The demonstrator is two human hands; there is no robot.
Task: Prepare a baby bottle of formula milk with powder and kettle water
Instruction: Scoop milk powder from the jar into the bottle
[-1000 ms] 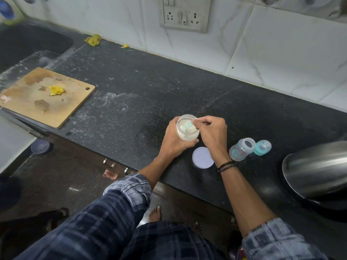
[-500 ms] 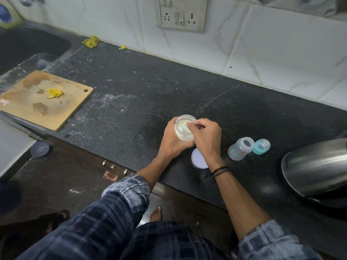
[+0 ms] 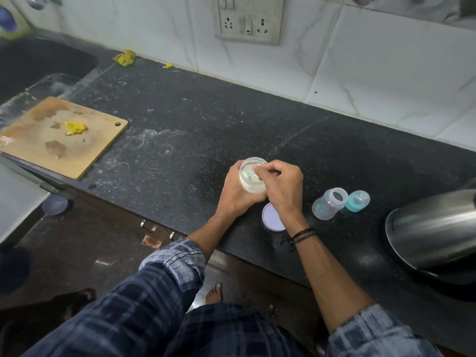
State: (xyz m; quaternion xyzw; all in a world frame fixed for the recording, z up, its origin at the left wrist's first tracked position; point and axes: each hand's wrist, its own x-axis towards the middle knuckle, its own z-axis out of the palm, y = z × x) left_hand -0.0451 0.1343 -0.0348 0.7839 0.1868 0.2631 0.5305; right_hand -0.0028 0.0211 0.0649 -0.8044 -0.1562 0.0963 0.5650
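Observation:
A small clear jar of pale formula powder (image 3: 249, 179) stands on the black counter (image 3: 180, 140), and my left hand (image 3: 235, 195) grips its side. My right hand (image 3: 280, 188) reaches over the jar's mouth and pinches the handle of a pale green scoop (image 3: 249, 173) that sits down in the powder. The jar's white lid (image 3: 272, 218) lies flat just in front, partly under my right wrist. To the right, the open clear baby bottle (image 3: 329, 203) lies tilted, with its teal teat cap (image 3: 357, 200) beside it. A steel kettle (image 3: 435, 228) fills the right edge.
A wooden cutting board (image 3: 59, 140) with a yellow scrap lies at the left, by a dark sink (image 3: 38, 65). A socket plate (image 3: 248, 20) is on the tiled wall. The counter's front edge runs close to my forearms, with drawer handles below.
My right hand has shifted left over the jar's mouth, and the scoop has gone deeper into the powder. My left hand keeps its hold on the jar.

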